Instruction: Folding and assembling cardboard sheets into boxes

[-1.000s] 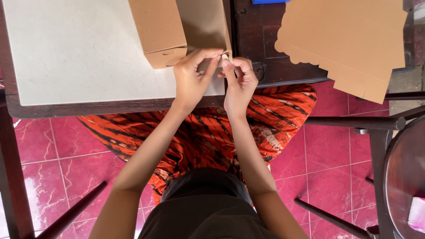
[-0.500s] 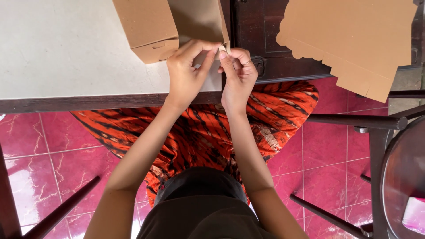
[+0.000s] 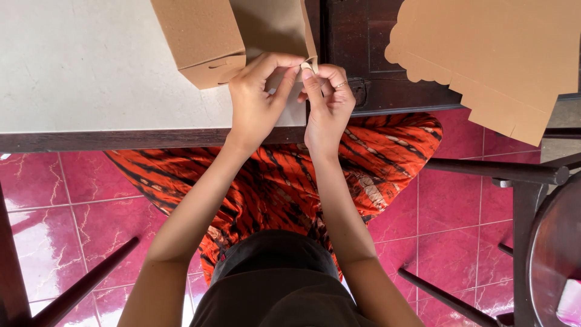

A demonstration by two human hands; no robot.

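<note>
Head view: left hand and right hand meet at the near edge of a pale table, both curled and pinching, fingertips together, the lower corner of a brown cardboard box that sits partly folded on the tabletop just beyond them. A second, closed cardboard box lies touching it on the left, and a stack of flat cardboard blanks rests well apart to the right on a dark wooden surface. Below the table: orange patterned fabric on the lap, red tiled floor, dark chair frame at right.
</note>
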